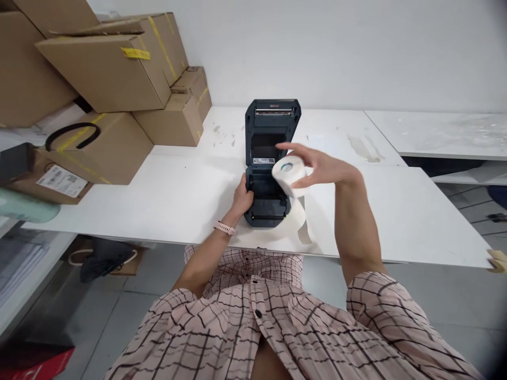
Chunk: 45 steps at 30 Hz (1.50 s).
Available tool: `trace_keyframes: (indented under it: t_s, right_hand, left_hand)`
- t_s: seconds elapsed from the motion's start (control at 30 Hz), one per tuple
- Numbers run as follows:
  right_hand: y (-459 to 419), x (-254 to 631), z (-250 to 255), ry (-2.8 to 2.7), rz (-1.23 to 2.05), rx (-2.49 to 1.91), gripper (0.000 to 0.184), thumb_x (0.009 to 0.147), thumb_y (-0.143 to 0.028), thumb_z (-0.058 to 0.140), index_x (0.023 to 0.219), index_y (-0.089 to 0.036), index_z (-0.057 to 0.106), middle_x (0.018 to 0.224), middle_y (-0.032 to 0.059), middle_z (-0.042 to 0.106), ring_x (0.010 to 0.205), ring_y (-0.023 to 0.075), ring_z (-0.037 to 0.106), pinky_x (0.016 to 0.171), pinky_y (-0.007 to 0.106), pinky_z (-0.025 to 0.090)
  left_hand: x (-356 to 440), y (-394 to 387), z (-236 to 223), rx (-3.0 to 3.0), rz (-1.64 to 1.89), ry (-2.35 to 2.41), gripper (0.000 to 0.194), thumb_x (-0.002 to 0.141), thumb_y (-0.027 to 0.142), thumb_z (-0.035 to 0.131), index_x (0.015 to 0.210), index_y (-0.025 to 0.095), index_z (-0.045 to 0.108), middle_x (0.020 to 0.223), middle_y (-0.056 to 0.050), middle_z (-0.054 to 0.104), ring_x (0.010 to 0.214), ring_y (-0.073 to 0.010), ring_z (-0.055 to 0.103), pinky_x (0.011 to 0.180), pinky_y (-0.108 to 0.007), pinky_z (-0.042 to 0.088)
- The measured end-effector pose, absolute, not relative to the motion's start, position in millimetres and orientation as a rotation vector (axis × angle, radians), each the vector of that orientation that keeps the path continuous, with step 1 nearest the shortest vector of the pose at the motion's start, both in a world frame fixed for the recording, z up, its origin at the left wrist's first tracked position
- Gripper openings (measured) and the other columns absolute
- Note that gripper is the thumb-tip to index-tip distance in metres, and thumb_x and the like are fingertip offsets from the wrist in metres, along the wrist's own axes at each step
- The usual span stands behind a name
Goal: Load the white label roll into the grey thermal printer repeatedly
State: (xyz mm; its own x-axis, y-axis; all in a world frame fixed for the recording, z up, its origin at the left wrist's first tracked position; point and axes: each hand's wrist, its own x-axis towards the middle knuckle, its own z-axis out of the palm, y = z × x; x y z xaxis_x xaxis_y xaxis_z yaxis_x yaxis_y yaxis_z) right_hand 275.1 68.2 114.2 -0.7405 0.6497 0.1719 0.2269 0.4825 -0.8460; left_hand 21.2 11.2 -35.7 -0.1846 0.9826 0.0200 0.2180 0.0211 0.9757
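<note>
A dark label printer [266,208] stands on the white table with its lid [271,124] raised. My left hand [242,198] grips the printer's left side, thumb over the edge of the open bay. In my right hand [317,166] is a roll of white labels [291,174], tilted and held over the right side of the bay. Its core shows a bluish-green ring. A loose strip [303,224] trails from the roll down to the tabletop beside the printer.
Cardboard boxes [106,74] with yellow tape are stacked at the left. A pale green rolled item [29,205] lies at the far left edge. The white table [396,211] runs along the wall, with a shelf [455,132] at the right.
</note>
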Motion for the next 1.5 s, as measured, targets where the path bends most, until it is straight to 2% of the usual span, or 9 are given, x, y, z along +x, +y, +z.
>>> trace_keyframes:
  t_s: [0.13, 0.27, 0.47, 0.7, 0.83, 1.0, 1.2, 1.37, 1.5]
  right_hand:
    - [91.1, 318.7, 104.8, -2.113, 0.892, -0.852, 0.12, 0.06, -0.059, 0.094, 0.161, -0.029, 0.037, 0.138, 0.0115, 0.066, 0.126, 0.0371, 0.065, 0.105, 0.054, 0.054]
    - [138.2, 325.2, 54.7, -1.937, 0.742, -1.007, 0.111, 0.072, -0.064, 0.084, 0.163, -0.028, 0.031, 0.141, 0.0166, 0.062, 0.125, 0.0354, 0.066, 0.1, 0.05, 0.057]
    - [178.6, 298.7, -6.9, -1.699, 0.793, -1.288, 0.102, 0.069, -0.045, 0.082, 0.157, -0.021, 0.036, 0.132, 0.0185, 0.063, 0.112, 0.0327, 0.069, 0.094, 0.048, 0.06]
    - [178.5, 287.9, -33.8, -1.752, 0.756, -1.453, 0.1, 0.067, -0.036, 0.079, 0.156, -0.019, 0.038, 0.156, 0.019, 0.048, 0.141, 0.0371, 0.05, 0.116, 0.054, 0.046]
    - [162.0, 312.2, -35.3, -1.623, 0.941, -1.321, 0.101, 0.066, -0.037, 0.08, 0.156, -0.024, 0.038, 0.16, 0.0179, 0.047, 0.147, 0.0357, 0.047, 0.119, 0.056, 0.042]
    - [100.2, 349.5, -41.5, -1.508, 1.215, -1.239, 0.066, 0.066, -0.031, 0.078, 0.131, -0.025, 0.064, 0.136, 0.0133, 0.07, 0.129, 0.0301, 0.064, 0.112, 0.053, 0.047]
    - [39.2, 333.9, -31.1, -1.557, 1.519, -1.185, 0.054, 0.067, -0.044, 0.088, 0.113, -0.021, 0.072, 0.104, 0.0067, 0.078, 0.085, 0.0213, 0.071, 0.075, 0.036, 0.059]
    - [29.7, 315.2, 25.9, -1.664, 1.42, -0.853, 0.049, 0.081, -0.052, 0.081, 0.122, -0.029, 0.067, 0.115, 0.0067, 0.076, 0.099, 0.0241, 0.072, 0.085, 0.038, 0.06]
    - [46.9, 262.6, 64.1, -2.312, 1.009, -0.84, 0.041, 0.092, -0.043, 0.068, 0.127, -0.022, 0.066, 0.126, 0.0118, 0.074, 0.112, 0.0284, 0.07, 0.097, 0.042, 0.055]
  left_hand:
    - [20.0, 9.5, -38.5, 1.19, 1.21, 1.49, 0.085, 0.08, 0.022, 0.069, 0.159, 0.026, 0.039, 0.166, -0.01, 0.045, 0.158, -0.0345, 0.034, 0.13, -0.052, 0.028]
    - [20.0, 9.1, -37.4, 1.202, 1.146, 1.509, 0.087, 0.082, 0.019, 0.061, 0.164, 0.027, 0.031, 0.17, -0.007, 0.038, 0.158, -0.0318, 0.035, 0.13, -0.051, 0.029]
    - [19.0, 13.1, -43.9, 1.211, 1.164, 1.539, 0.089, 0.079, 0.013, 0.059, 0.163, 0.026, 0.034, 0.168, -0.006, 0.043, 0.157, -0.0313, 0.036, 0.131, -0.049, 0.027]
    - [18.4, 13.4, -46.9, 1.18, 1.208, 1.488, 0.089, 0.078, 0.011, 0.059, 0.162, 0.027, 0.036, 0.168, -0.005, 0.043, 0.157, -0.0294, 0.036, 0.132, -0.049, 0.026]
    - [20.1, 11.6, -40.8, 1.184, 1.207, 1.508, 0.09, 0.076, 0.009, 0.058, 0.162, 0.024, 0.036, 0.168, -0.007, 0.042, 0.157, -0.0296, 0.037, 0.132, -0.048, 0.025]
    - [21.8, 10.2, -35.6, 1.197, 1.192, 1.53, 0.088, 0.077, 0.01, 0.059, 0.162, 0.024, 0.037, 0.168, -0.007, 0.043, 0.157, -0.0298, 0.037, 0.132, -0.048, 0.027]
    - [23.8, 7.2, -28.3, 1.196, 1.202, 1.524, 0.09, 0.075, 0.008, 0.059, 0.162, 0.019, 0.037, 0.168, -0.009, 0.043, 0.157, -0.0306, 0.036, 0.131, -0.046, 0.028]
    - [24.8, 6.1, -27.2, 1.19, 1.198, 1.499, 0.092, 0.075, 0.007, 0.057, 0.164, 0.019, 0.033, 0.168, -0.008, 0.042, 0.157, -0.0291, 0.037, 0.131, -0.045, 0.03]
    - [24.2, 9.0, -31.3, 1.214, 1.215, 1.506, 0.094, 0.073, 0.006, 0.057, 0.164, 0.019, 0.034, 0.167, -0.007, 0.044, 0.156, -0.0292, 0.039, 0.131, -0.044, 0.03]
